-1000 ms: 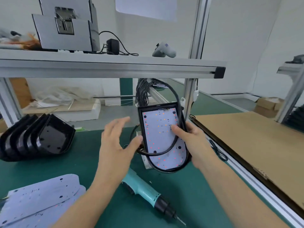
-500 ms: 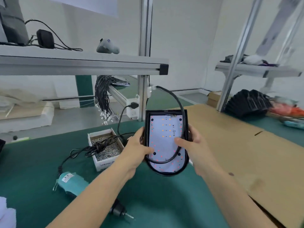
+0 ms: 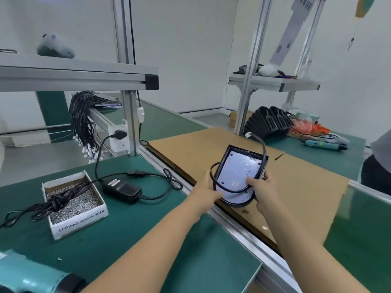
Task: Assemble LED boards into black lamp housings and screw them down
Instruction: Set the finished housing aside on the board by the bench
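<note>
Head view: we hold the lamp housing [image 3: 232,203] above the cardboard sheet [image 3: 296,187].
Left hand [image 3: 208,190]: grips its left rim.
Right hand [image 3: 261,192]: grips its right rim, thumb apparently on the LED board [image 3: 237,170].

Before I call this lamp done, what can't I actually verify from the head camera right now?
- Screws on the LED board: head view, motion blur, heads too small to tell.
- Left hand fingers: behind the lamp housing.
- Housing underside: faces away from the camera.
- Cable connector: too small and blurred.
- Electric screwdriver: cut off by the bottom-left edge.
</note>
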